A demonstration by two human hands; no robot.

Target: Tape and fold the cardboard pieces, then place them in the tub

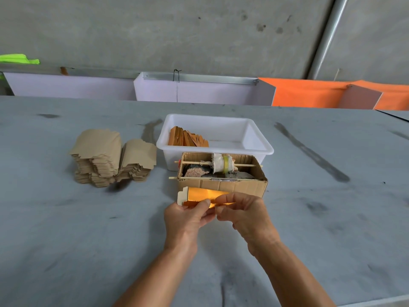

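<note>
Both hands on one cardboard piece (199,197) — left hand (188,218) pinches its near edge, right hand (243,214) pinches beside it, gold face up, just in front of the tape box (223,185). Folded pieces (188,138) stand in the white tub (259,149) behind — flat stack (110,158) on the table (66,229), left of the tub.

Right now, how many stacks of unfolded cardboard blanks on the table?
2, side by side at the left of the table: a taller stack farther left, and a shorter stack leaning against it, nearer the white tub. Sheets per stack can't be counted.
</note>
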